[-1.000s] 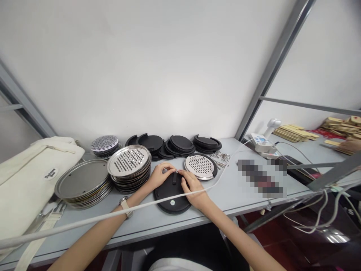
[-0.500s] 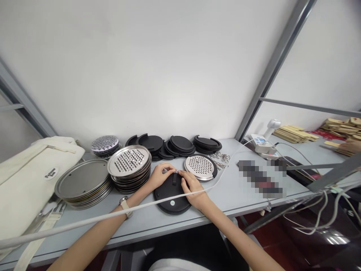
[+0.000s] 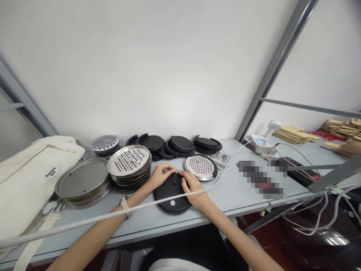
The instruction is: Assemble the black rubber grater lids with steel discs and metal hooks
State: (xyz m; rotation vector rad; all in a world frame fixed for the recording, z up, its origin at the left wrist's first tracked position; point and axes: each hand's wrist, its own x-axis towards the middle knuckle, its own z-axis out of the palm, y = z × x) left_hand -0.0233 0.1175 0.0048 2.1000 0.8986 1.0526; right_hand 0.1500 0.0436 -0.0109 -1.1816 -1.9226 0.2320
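A round black plastic disc point(image 3: 173, 194) lies near the table's front edge, with a white round sticker and a short black tab point(image 3: 175, 178) at its far side. My left hand point(image 3: 161, 176) comes from the left, thumb and fingertips closed at the tab's upper end. From the right, my right hand point(image 3: 192, 186) rests on the disc's rim, fingertips closed at the same spot. A small shiny metal piece point(image 3: 176, 172) shows between the fingertips, mostly hidden. Just behind my right hand lies a round perforated metal grater point(image 3: 199, 166) in a black rim.
Left stand stacked metal graters point(image 3: 129, 161), stacked flat metal discs point(image 3: 81, 178) and a cream bag point(image 3: 31, 169). Black round covers point(image 3: 180, 145) line the wall, with bent wire pieces point(image 3: 222, 158) beside them. A white cable point(image 3: 84, 222) crosses in front of my arms. Another person's hand point(image 3: 351, 146) shows far right.
Both hands stay at the tab, with hardly any shift of the fingers. The disc has not visibly moved.
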